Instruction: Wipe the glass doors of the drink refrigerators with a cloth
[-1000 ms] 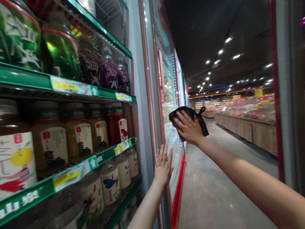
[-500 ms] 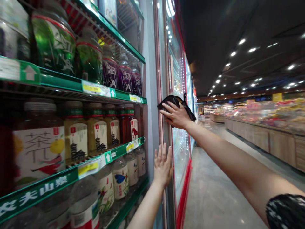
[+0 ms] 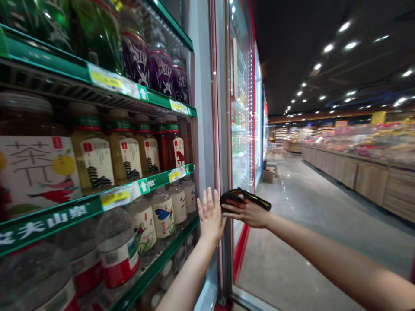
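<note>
My left hand [image 3: 211, 218] has its fingers stretched up and its palm toward the pale inner side wall [image 3: 202, 142] of the open drinks fridge. Whether the palm presses on the wall I cannot tell. Just to its right, my right hand [image 3: 248, 212] holds a folded black cloth [image 3: 233, 195] with a yellowish edge strip, its fingers lying over it. The cloth is against the upright metal frame of the glass door [image 3: 228, 151]. Part of the cloth is hidden under the fingers.
Green-edged shelves [image 3: 94, 209] on the left carry tea bottles [image 3: 95, 160], purple drink bottles [image 3: 160, 69] and clear bottles [image 3: 116, 250]. More lit fridges [image 3: 258, 112] line the aisle. Beyond the grey floor [image 3: 285, 233] runs a wooden display counter [image 3: 363, 172].
My right hand has slid down the door frame with the cloth, level with my left hand. The camera view has dipped, so the shelves sit higher in it. My left hand stays open.
</note>
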A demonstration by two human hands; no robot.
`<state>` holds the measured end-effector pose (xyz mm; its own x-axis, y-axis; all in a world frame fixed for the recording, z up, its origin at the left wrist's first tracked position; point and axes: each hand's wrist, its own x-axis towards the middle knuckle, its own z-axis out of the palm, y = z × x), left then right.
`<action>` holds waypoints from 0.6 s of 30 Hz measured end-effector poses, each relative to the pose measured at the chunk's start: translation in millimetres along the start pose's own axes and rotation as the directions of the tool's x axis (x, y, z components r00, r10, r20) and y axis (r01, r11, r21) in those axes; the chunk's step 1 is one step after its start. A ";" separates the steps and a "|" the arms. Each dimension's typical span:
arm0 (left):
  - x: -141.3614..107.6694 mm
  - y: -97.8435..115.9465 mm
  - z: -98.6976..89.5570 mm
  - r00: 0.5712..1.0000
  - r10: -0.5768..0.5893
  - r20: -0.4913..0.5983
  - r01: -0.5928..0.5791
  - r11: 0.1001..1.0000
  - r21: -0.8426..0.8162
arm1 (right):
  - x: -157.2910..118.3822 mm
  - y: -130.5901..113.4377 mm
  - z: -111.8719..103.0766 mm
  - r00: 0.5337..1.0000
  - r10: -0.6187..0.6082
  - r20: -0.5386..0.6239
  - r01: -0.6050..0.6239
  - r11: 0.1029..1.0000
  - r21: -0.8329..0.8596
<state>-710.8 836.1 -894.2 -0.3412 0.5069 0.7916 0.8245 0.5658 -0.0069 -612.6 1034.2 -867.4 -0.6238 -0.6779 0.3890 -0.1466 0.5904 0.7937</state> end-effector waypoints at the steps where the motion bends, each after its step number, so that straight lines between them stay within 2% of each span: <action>1: -2.0 0.1 -1.0 1.000 0.014 0.013 -0.014 1.000 -0.001 | -1.0 8.4 -5.9 1.000 -0.012 0.002 0.012 1.000 0.026; 2: -3.0 0.7 -1.7 0.999 0.025 0.024 -0.025 1.000 -0.001 | 1.2 20.8 -13.9 1.000 0.020 0.004 -0.020 0.999 0.035; 4: -3.3 3.2 -2.4 0.999 0.031 0.039 -0.031 1.000 0.001 | 12.5 49.2 -31.9 0.979 0.202 -0.005 -0.202 0.979 -0.003; 6: -3.0 6.5 -1.7 0.999 0.027 0.041 -0.028 1.000 0.004 | 25.6 66.9 -44.9 0.913 0.407 -0.034 -0.408 0.910 -0.069; 8: -3.9 9.6 -0.1 0.999 0.024 0.040 -0.024 1.000 0.008 | 30.4 59.8 -45.8 0.852 0.519 -0.073 -0.524 0.842 -0.126; 9: -5.1 10.9 0.8 0.999 0.022 0.040 -0.023 1.000 0.011 | 27.2 45.9 -41.1 0.847 0.525 -0.084 -0.532 0.835 -0.142; 10: -6.9 12.0 1.6 0.999 0.023 0.042 -0.024 1.000 0.013 | 19.9 26.2 -33.5 0.854 0.514 -0.084 -0.520 0.840 -0.152; 12: -11.6 13.9 2.3 0.998 0.032 0.051 -0.033 0.999 0.017 | -5.4 -22.2 -13.1 0.899 0.435 -0.054 -0.438 0.888 -0.138; 14: -16.8 15.7 1.9 0.997 0.045 0.063 -0.046 0.999 0.020 | -37.5 -65.5 6.1 0.962 0.274 -0.006 -0.273 0.960 -0.055; 15: -19.1 16.5 1.3 0.996 0.051 0.068 -0.052 0.998 0.020 | -52.3 -79.1 12.1 0.984 0.177 0.020 -0.177 0.984 0.009; 16: -21.1 17.4 0.7 0.996 0.056 0.072 -0.057 0.998 0.019 | -64.2 -84.9 14.2 0.995 0.091 0.033 -0.093 0.993 0.069; 18: -23.7 19.5 0.2 0.995 0.070 0.077 -0.071 0.997 0.010 | -75.3 -71.5 5.0 0.999 -0.001 0.045 -0.005 0.990 0.144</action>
<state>-686.7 835.3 -913.2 -0.3162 0.5937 0.7399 0.8421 0.5348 -0.0692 -559.0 1045.3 -955.8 -0.6578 -0.6581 0.3663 -0.2523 0.6508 0.7161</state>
